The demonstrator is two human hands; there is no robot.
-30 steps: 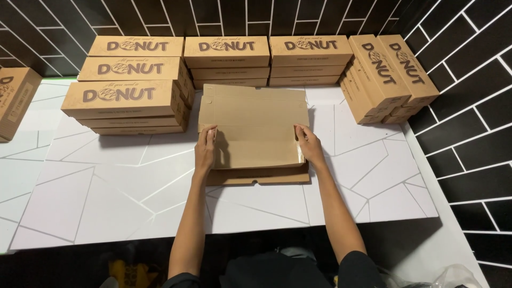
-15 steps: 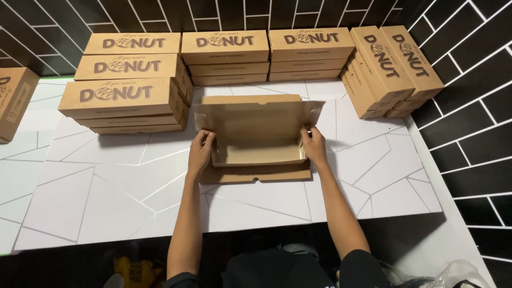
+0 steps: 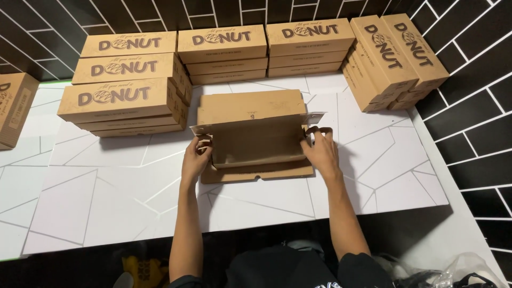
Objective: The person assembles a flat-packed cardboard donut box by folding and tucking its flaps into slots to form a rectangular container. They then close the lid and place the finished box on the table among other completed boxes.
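Half-folded cardboard box blank (image 3: pixel 255 140) lies mid-table on the white tabletop (image 3: pixel 106 197), long axis running left–right, parallel to the near table edge. Its back panel stands up, tilted slightly away; the lid panel lies flat beyond it, toward the far wall. The front flap lies flat on the near side.

Left hand (image 3: pixel 195 158) at the blank's left end, fingers curled around the small side flap, thumb inside the fold. Right hand (image 3: pixel 320 151) at the right end, fingers loosely bent, pinching the right side tab. Both have hold of the cardboard only; neither is fully closed into a fist.

Surroundings: a stack of finished donut boxes (image 3: pixel 125 98) sits left of the blank, its near corner just beside the blank's far-left edge. Two more stacks stand at the far wall: a centre stack (image 3: pixel 223 53) and a right-centre stack (image 3: pixel 306 47), both near the lid panel but apart from it. A tilted stack (image 3: pixel 394 60) leans at far right, well apart from the right hand. One more box (image 3: pixel 13 109) is cut off at the left frame edge.

Open room: bare table near the person on both sides of the forearms, and a wide bare patch right of the blank up to the black tiled wall (image 3: pixel 469 106).
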